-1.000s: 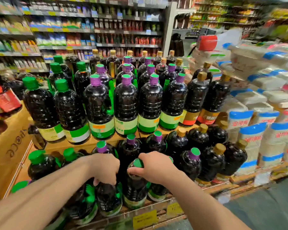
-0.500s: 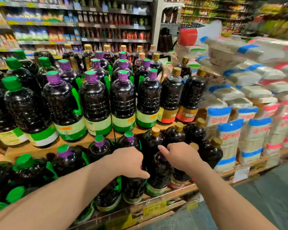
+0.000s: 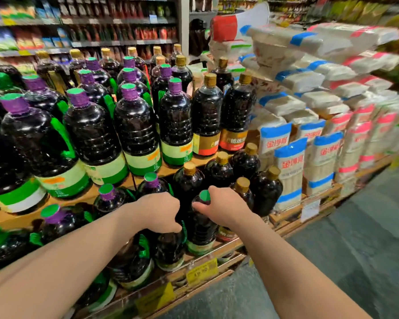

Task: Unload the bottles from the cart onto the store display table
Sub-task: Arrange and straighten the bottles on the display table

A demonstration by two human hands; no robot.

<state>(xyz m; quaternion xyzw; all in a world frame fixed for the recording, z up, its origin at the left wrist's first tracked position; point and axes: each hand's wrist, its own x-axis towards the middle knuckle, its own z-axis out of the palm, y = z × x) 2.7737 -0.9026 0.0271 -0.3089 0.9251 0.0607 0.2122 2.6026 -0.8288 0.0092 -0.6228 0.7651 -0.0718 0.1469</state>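
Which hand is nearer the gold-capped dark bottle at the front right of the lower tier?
Right. The right hand is just left of the gold-capped dark bottle; the left hand is farther left.

I'm in a supermarket: beyond my fingers (image 3: 197, 207) stand tiers of dark plastic sauce bottles (image 3: 136, 125), yellow paper price tags (image 3: 202, 271) below them, stacked white noodle packets (image 3: 290, 171) to their right, stocked aisle shelves (image 3: 83, 42) far behind.

Dark green-capped bottle (image 3: 200, 226) stands upright on display table (image 3: 228, 246).
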